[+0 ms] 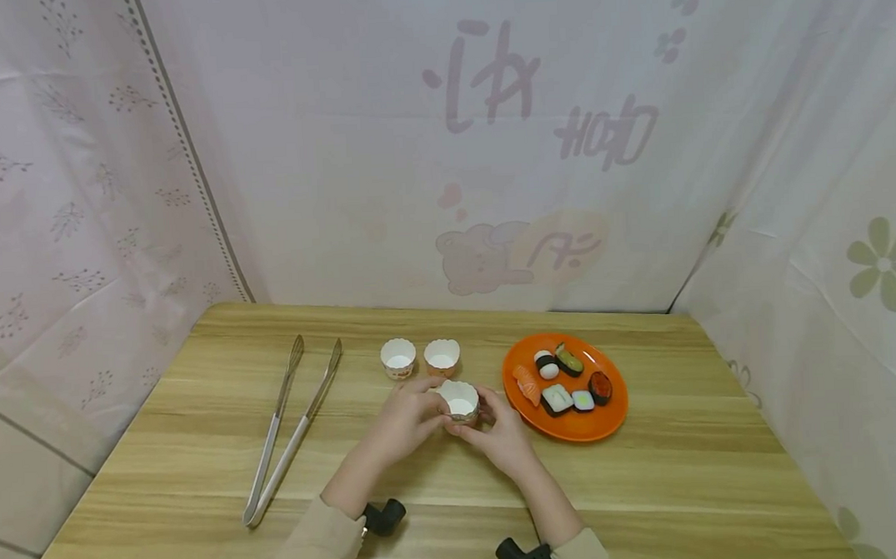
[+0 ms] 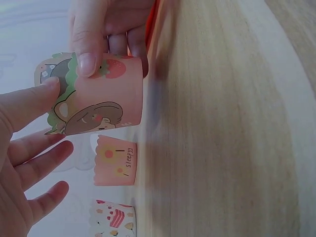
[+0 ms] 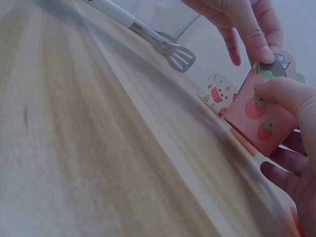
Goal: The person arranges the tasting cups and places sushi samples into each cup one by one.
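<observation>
Both hands are at a pink paper baking cup printed with strawberries and a cartoon figure, held up over the wooden table. A second scalloped rim shows inside its green-edged one, so cups look nested. My right hand grips the side, thumb on the strawberry print and fingers behind. The thumb of my left hand pinches the rim, its other fingers spread behind. Just beyond stand a pink paper cup marked "sleepyy" and a white paper cup with a cake print.
Left of the hands lie metal tongs with pale handles, spread apart and pointing away. To the right, an orange plate carries several sushi pieces. A patterned curtain hangs behind the table.
</observation>
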### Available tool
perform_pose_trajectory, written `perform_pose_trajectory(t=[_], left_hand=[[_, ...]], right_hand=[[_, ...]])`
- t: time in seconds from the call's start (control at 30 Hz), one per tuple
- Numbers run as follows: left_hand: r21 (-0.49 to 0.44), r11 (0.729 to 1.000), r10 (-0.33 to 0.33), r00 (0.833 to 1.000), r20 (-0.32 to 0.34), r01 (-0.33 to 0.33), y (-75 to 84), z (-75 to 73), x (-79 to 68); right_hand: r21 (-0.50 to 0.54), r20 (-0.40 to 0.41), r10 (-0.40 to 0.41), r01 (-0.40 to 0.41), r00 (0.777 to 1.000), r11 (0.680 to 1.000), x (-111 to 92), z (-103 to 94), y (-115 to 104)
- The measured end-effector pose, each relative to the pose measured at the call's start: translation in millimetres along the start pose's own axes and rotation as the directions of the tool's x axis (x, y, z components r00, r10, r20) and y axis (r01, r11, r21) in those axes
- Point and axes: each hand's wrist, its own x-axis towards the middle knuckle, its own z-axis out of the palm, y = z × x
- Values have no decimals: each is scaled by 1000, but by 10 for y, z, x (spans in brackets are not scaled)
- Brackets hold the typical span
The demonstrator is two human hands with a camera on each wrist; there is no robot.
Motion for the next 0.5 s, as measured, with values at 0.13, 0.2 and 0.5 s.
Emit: perform_pose_trajectory(t=[0.13,0.2,0.5], left_hand=[[10,1000,-4,1000,5,4,-13,8,-1],[17,1000,-5,1000,5,5,-16,12,-1],[24,1000,18,1000,-8,-18,-15,4,-7]], right_hand=[[25,16,12,-13,1000,1000,-1,-6,-11],[36,23,21,-22,1000,999,-3,-10,-18],[65,21,19,-21,1000,998,4,-6,-18]])
